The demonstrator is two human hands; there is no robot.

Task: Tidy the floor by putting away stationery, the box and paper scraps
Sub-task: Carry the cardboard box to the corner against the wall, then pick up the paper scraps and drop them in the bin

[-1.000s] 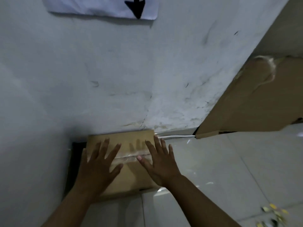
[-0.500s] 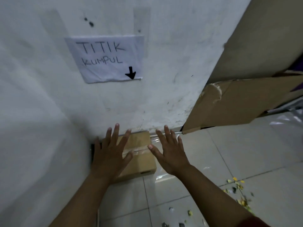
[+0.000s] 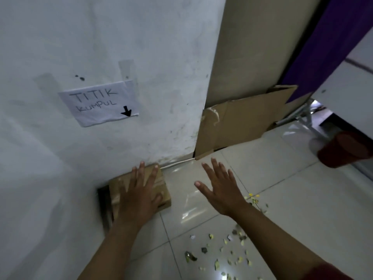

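A small taped cardboard box (image 3: 161, 194) lies on the floor in the corner against the white wall, under a paper sign (image 3: 99, 103) reading "TITIK KUMPUL" with a black arrow. My left hand (image 3: 139, 196) is spread flat over the box, holding nothing. Off to the right of the box, my right hand (image 3: 220, 188) hovers over the tiles with fingers apart and empty. Several small paper scraps (image 3: 228, 251), yellow, grey and white, lie scattered on the floor at lower right.
A flattened cardboard sheet (image 3: 242, 122) leans against the wall beyond the right hand. A white cable (image 3: 177, 163) runs along the wall's base. A red object (image 3: 343, 150) sits at the right edge below a purple curtain (image 3: 327, 41). The floor is glossy white tile (image 3: 282, 199).
Both hands have lifted back from the box and the right hand has moved off it to the right. The view has pulled away, showing the sign and more scraps.
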